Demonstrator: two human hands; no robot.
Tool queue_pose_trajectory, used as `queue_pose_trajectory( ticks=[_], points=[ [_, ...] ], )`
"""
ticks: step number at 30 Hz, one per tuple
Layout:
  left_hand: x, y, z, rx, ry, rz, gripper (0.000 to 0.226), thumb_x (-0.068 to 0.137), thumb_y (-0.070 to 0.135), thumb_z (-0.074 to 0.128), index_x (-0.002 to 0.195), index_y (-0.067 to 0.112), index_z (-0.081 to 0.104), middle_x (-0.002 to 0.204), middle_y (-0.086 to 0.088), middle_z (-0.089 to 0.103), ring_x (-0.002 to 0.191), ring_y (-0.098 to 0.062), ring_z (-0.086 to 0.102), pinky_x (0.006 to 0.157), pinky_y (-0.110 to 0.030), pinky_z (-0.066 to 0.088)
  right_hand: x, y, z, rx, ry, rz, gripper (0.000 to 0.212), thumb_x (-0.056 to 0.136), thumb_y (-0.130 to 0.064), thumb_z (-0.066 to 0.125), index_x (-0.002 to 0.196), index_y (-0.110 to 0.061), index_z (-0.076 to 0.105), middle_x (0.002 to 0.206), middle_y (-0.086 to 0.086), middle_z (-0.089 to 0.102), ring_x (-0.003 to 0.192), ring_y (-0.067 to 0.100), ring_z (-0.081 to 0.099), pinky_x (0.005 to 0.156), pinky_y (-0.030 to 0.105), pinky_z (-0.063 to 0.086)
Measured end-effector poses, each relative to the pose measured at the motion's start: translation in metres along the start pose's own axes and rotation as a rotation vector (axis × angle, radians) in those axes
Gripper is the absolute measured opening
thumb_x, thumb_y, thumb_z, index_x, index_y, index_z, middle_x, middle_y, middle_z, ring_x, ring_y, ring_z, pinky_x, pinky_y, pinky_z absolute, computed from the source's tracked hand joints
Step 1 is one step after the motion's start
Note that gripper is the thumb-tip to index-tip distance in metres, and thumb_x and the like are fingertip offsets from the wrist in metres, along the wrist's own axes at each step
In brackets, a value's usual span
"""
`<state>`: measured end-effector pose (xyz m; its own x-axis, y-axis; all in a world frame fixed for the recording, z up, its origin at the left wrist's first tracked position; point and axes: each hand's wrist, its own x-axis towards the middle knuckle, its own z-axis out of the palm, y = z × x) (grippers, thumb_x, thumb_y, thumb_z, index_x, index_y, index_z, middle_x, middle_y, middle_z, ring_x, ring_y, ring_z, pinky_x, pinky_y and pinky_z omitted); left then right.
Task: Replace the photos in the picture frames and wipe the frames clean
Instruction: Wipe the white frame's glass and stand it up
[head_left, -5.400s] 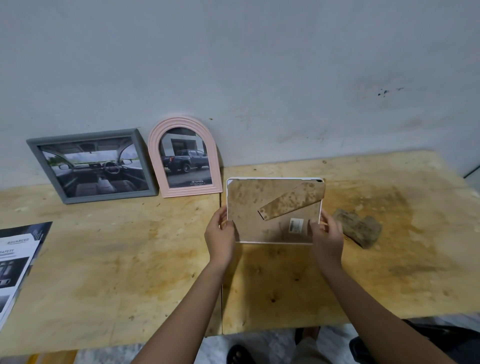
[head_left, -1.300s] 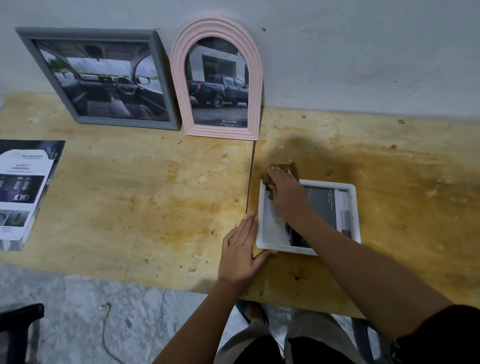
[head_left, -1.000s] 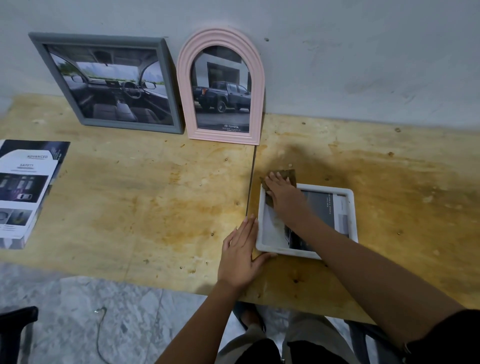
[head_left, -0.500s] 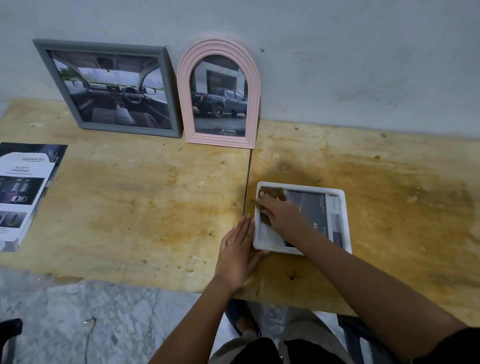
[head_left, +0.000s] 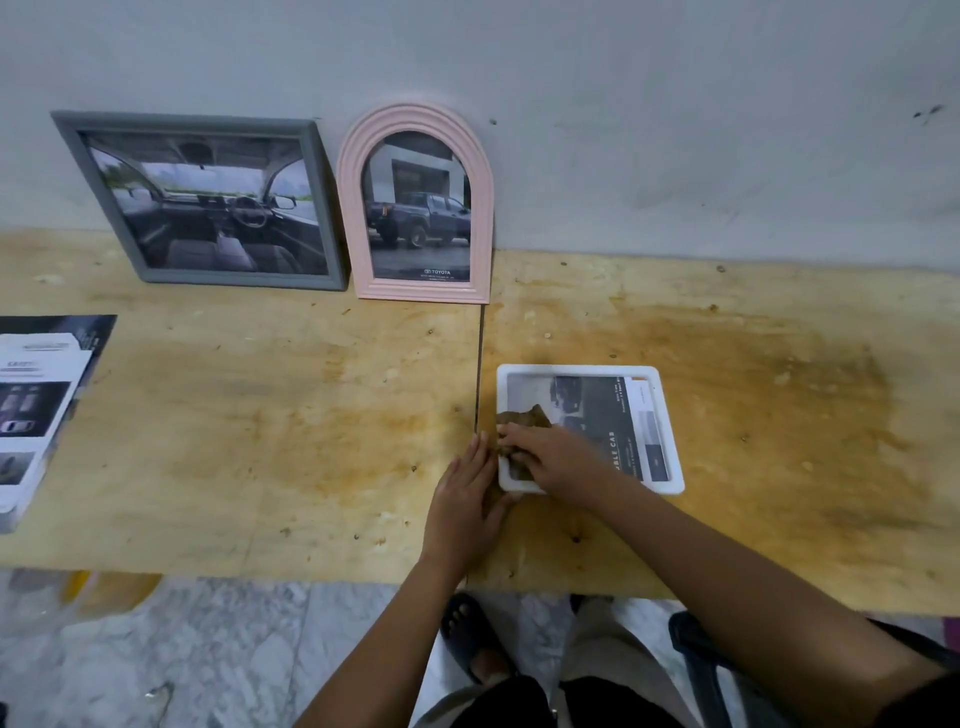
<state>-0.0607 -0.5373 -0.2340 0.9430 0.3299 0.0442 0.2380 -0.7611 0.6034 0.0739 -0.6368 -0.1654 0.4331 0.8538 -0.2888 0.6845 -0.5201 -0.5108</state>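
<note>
My right hand (head_left: 550, 457) presses the brown cloth (head_left: 522, 418) onto the glass of the white frame (head_left: 576, 370), fingers (head_left: 514, 435) extended, not clenched. My left hand (head_left: 465, 501) lies flat on the desk (head_left: 260, 441), fingers straight, touching the frame's left edge. The frame lies face up.

Right hand (head_left: 556, 460), cloth (head_left: 524, 418) on white frame (head_left: 571, 370)
</note>
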Motion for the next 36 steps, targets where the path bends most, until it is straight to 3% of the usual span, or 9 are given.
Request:
queue_pose_trajectory(
  ticks=[5, 11, 17, 19, 23, 26, 28, 32, 36],
  points=[
    [-0.003, -0.001, -0.001, -0.018, 0.012, 0.003, 0.060, 0.090, 0.045, 0.050, 0.141, 0.015, 0.042, 0.149, 0.006, 0.027, 0.139, -0.011, 0.027, 0.111, -0.032, 0.025, -0.020, -0.004, 0.008, 0.127, 0.050, 0.005, 0.032, 0.094, -0.015, 0.046, 0.123, -0.017, 0.058, 0.119, 0.007, 0.064, 0.100, 0.022, 0.060, 0.088, 0.035, 0.047],
    [-0.003, -0.002, -0.003, -0.031, 0.012, 0.011, 0.060, 0.089, 0.047, 0.045, 0.138, 0.013, 0.046, 0.147, 0.003, 0.030, 0.138, -0.012, 0.028, 0.111, -0.032, 0.025, -0.033, -0.004, 0.013, 0.130, 0.014, -0.010, 0.032, 0.093, -0.015, 0.047, 0.123, -0.019, 0.059, 0.124, 0.002, 0.062, 0.110, 0.019, 0.057, 0.096, 0.037, 0.045],
    [0.000, -0.004, -0.009, -0.067, -0.032, -0.011, 0.065, 0.087, 0.048, 0.042, 0.142, 0.014, 0.039, 0.151, 0.000, 0.029, 0.138, -0.007, 0.021, 0.113, -0.033, 0.023, -0.040, -0.001, 0.018, 0.020, 0.044, -0.064, 0.028, 0.094, -0.021, 0.047, 0.119, -0.026, 0.059, 0.132, -0.014, 0.055, 0.129, 0.002, 0.040, 0.117, 0.035, 0.012],
    [0.001, -0.005, -0.012, -0.084, -0.074, -0.011, 0.063, 0.089, 0.039, 0.049, 0.145, 0.013, 0.034, 0.153, -0.002, 0.027, 0.139, -0.008, 0.020, 0.114, -0.034, 0.022, -0.042, 0.000, 0.022, 0.017, 0.036, -0.078, 0.029, 0.094, -0.024, 0.045, 0.120, -0.025, 0.058, 0.134, -0.014, 0.053, 0.132, 0.000, 0.035, 0.118, 0.033, 0.008],
    [0.008, -0.013, -0.025, -0.155, -0.234, 0.016, 0.059, 0.093, 0.016, 0.050, 0.147, 0.011, 0.027, 0.156, -0.003, 0.020, 0.144, -0.015, 0.017, 0.118, -0.035, 0.020, -0.042, -0.003, 0.025, 0.030, 0.067, -0.083, 0.028, 0.095, -0.029, 0.044, 0.117, -0.022, 0.060, 0.132, -0.011, 0.054, 0.127, 0.002, 0.041, 0.116, 0.031, 0.015],
    [0.018, -0.013, -0.041, -0.272, -0.292, -0.088, 0.053, 0.094, -0.002, 0.043, 0.144, 0.012, 0.034, 0.154, -0.001, 0.027, 0.144, -0.015, 0.020, 0.112, -0.017, 0.016, -0.042, -0.006, 0.026, 0.048, 0.086, -0.063, 0.029, 0.097, -0.030, 0.043, 0.115, -0.020, 0.062, 0.132, -0.011, 0.054, 0.123, 0.004, 0.045, 0.112, 0.030, 0.021],
    [0.027, -0.009, -0.045, -0.304, -0.227, -0.176, 0.045, 0.098, 0.002, 0.038, 0.142, 0.014, 0.040, 0.152, -0.002, 0.033, 0.143, -0.014, 0.023, 0.106, -0.013, 0.017, -0.042, -0.006, 0.027, 0.066, 0.092, -0.057, 0.031, 0.097, -0.032, 0.042, 0.115, -0.020, 0.063, 0.135, -0.010, 0.050, 0.122, 0.007, 0.044, 0.109, 0.029, 0.024],
    [0.046, 0.006, -0.044, -0.312, -0.128, -0.205, 0.039, 0.101, 0.014, 0.037, 0.139, 0.013, 0.043, 0.150, -0.006, 0.035, 0.145, -0.020, 0.016, 0.107, -0.024, 0.023, -0.042, -0.006, 0.032, 0.002, 0.142, -0.077, 0.033, 0.096, -0.032, 0.044, 0.124, -0.021, 0.058, 0.140, -0.006, 0.047, 0.125, 0.012, 0.044, 0.107, 0.026, 0.024],
    [0.061, 0.018, -0.038, -0.206, -0.123, -0.259, 0.043, 0.100, 0.025, 0.042, 0.140, 0.012, 0.042, 0.151, -0.003, 0.034, 0.145, -0.022, 0.018, 0.109, -0.036, 0.030, -0.044, -0.008, 0.044, -0.086, 0.222, -0.049, 0.043, 0.090, -0.034, 0.040, 0.128, -0.018, 0.056, 0.133, -0.002, 0.056, 0.123, 0.014, 0.052, 0.108, 0.038, 0.035]
  ],
)
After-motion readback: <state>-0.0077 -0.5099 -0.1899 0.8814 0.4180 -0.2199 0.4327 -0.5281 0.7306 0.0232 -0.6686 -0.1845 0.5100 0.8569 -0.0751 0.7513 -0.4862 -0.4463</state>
